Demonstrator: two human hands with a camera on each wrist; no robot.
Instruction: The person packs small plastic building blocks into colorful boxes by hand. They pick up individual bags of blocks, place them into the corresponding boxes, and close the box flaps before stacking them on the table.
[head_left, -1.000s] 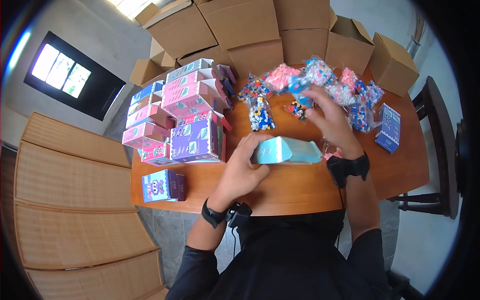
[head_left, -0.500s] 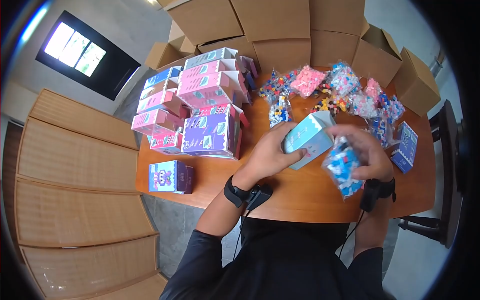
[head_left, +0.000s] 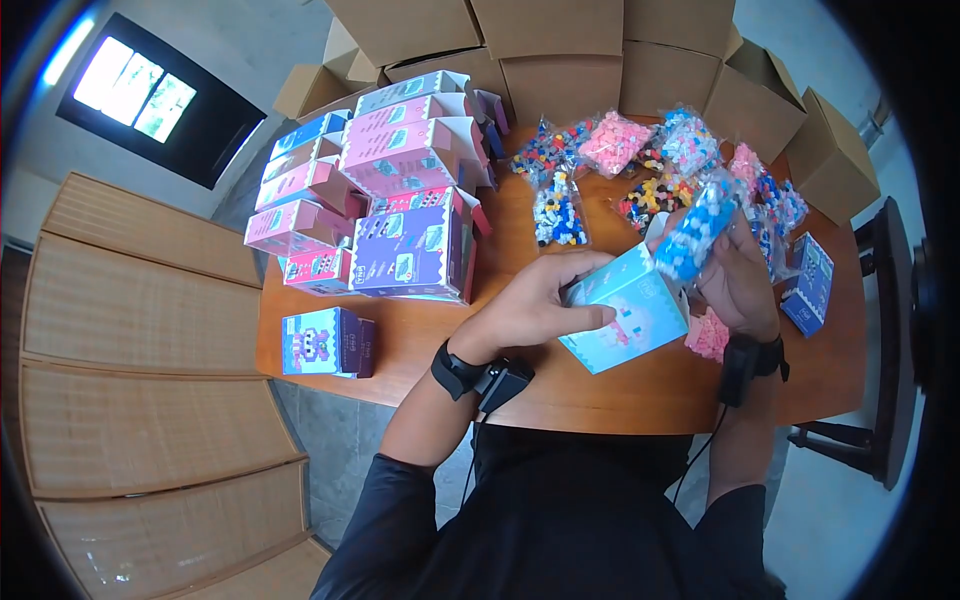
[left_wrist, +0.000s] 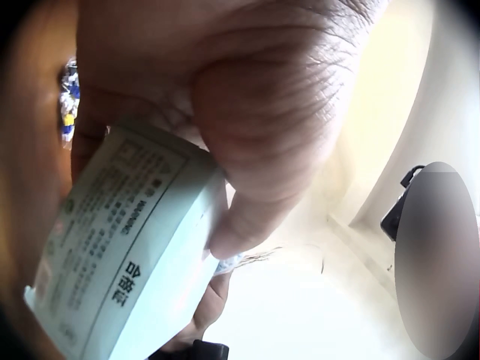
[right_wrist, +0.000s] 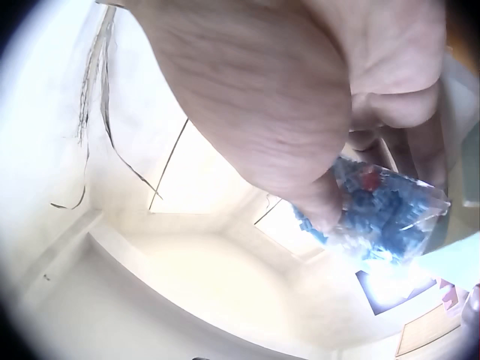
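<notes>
My left hand [head_left: 530, 308] grips a light blue cardboard box [head_left: 632, 312] from its left side, the thumb across its printed face. Tilted above the table, the box points its upper end toward my right hand [head_left: 742, 275]. That hand pinches a clear plastic bag of small blue and white pieces [head_left: 695, 238], held upright at the box's upper end. In the right wrist view, thumb and fingers close around the bag [right_wrist: 386, 210], and a few red pieces show inside. Printed text covers the side of the box [left_wrist: 112, 240] in the left wrist view.
A stack of pink and purple boxes [head_left: 415, 245] stands at left, a smaller purple box [head_left: 328, 343] before it. Several bags of coloured pieces [head_left: 690, 145] lie at the back right. A pink bag [head_left: 708, 335] and blue box [head_left: 808, 285] lie right. Cartons [head_left: 560, 85] line the back.
My right hand has brought the blue-and-white bag from the back pile down to the box, then raised it upright at the box's end. My left hand has turned and tilted the box.
</notes>
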